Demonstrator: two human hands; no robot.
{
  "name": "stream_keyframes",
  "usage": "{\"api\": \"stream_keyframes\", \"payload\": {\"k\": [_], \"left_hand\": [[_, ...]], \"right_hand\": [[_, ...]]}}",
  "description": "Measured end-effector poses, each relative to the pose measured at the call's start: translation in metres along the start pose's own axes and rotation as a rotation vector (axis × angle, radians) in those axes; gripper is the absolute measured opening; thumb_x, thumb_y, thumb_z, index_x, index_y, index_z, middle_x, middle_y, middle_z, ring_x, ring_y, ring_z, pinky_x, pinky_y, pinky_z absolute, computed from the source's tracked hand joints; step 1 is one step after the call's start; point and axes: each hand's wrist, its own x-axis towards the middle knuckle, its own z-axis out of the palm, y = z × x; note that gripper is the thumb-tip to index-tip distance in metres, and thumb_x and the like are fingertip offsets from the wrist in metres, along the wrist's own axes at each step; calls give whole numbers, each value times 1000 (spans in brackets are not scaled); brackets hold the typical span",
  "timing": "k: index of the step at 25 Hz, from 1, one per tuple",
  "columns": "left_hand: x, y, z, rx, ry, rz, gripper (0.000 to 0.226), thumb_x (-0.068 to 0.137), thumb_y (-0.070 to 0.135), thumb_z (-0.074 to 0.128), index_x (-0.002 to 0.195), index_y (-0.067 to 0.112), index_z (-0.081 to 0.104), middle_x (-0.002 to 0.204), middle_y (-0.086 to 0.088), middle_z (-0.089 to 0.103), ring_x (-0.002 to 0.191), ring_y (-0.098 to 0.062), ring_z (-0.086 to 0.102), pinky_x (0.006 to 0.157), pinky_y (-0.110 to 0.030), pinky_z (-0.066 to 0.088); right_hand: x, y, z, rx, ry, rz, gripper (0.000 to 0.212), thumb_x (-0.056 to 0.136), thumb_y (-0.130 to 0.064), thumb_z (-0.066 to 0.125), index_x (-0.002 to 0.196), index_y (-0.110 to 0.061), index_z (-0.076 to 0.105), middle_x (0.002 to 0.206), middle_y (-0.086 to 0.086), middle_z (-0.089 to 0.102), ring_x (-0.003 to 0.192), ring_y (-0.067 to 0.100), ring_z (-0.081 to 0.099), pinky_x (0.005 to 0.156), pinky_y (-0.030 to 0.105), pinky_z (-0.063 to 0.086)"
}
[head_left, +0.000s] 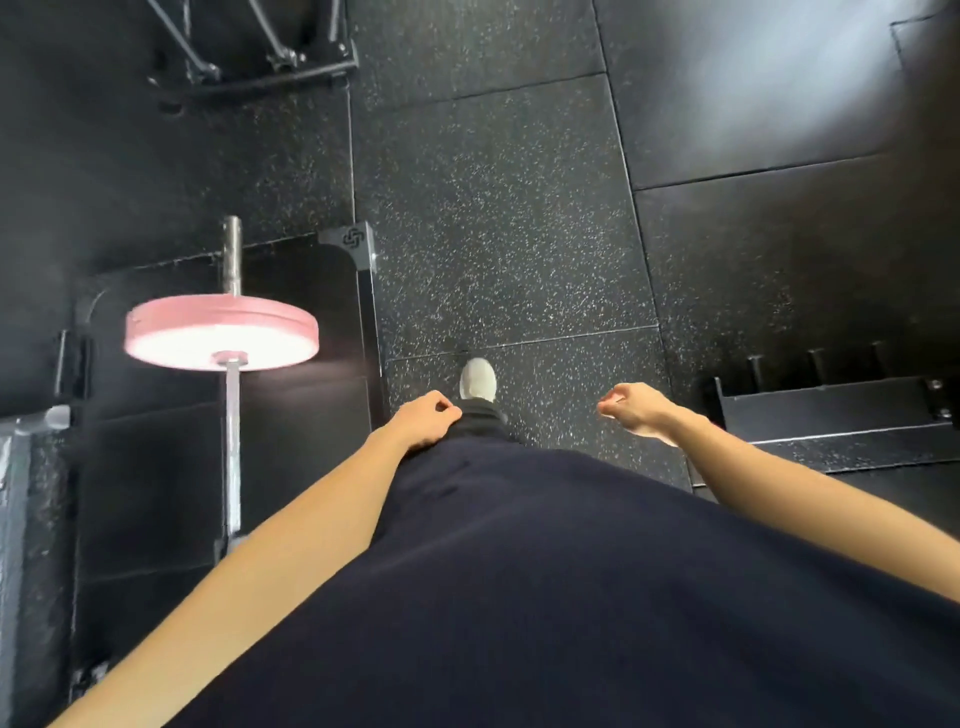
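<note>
Standing on the speckled rubber floor (498, 234), the person looks straight down past a dark top (519, 597) at both hands, and neither has hold of anything; the left hand (423, 418) hangs by the thigh with its fingers loosely curled, thumb close to the forefinger, nothing between them; the right hand (636, 410) is held a little out from the body, fingers likewise slack and bent, holding nothing.

The barbell (232, 447) lies on the dark lifting platform (311, 291) to the person's left, well apart from either hand; a pink plate (221, 332) sits on its sleeve, with bare steel showing beyond it; whether a collar locks it on I cannot tell. To the right, near the right hand but not touched, stands a low black plate rack (831, 410) with upright pegs. One pale shoe (478, 379) is planted ahead, between the hands.

By my reckoning the work on the bar is between steps: one plate is on this end, nothing is being carried, and both hands are free for whichever comes next, be it fetching another plate or pulling this one off; the other end of the bar is out of sight, so I cannot say how that side stands.
</note>
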Motion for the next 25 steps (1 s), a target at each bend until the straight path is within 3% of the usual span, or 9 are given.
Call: {"api": "stream_keyframes", "payload": {"k": [3,9,13,15,20,25], "left_hand": [[65,59,-52,122,-120,11,35,95,46,48,120,24,57,128,-1,58,117,-22,53,88,-30,37],[198,204,-196,238,-127,78,39,98,46,44,125,21,56,133,-2,56,118,-23,52,92,-33,38],[268,323,-289,342,-139,140,38,98,44,47,123,16,56,84,2,61,81,-19,54,77,-29,39],[299,377,-315,396,-155,185,35,99,43,47,119,17,57,76,6,58,72,-15,51,73,-29,37],[393,531,-353,529,-234,268,37,97,41,50,122,16,59,118,-2,64,93,-19,59,92,-32,43],[460,695,-382,715,-221,313,36,97,40,49,122,17,62,131,-2,60,119,-24,56,98,-29,40]], "right_hand": [[58,-21,-56,21,-34,33,36,95,-27,55,121,-3,61,126,14,61,114,29,58,92,32,45],[169,-68,-195,50,27,102,36,95,-28,53,113,0,67,122,17,65,112,30,59,90,32,44],[218,-95,-306,130,157,124,36,96,-21,48,109,7,66,119,22,64,112,32,58,89,34,43],[244,-98,-344,169,148,141,37,95,-23,48,104,8,66,114,24,65,107,33,60,88,36,45],[333,-80,-457,274,142,209,40,98,-28,47,111,6,66,119,21,65,114,32,58,94,35,45],[403,-45,-600,496,228,299,33,95,-30,55,111,-3,67,120,16,66,111,29,60,92,34,47]]}}
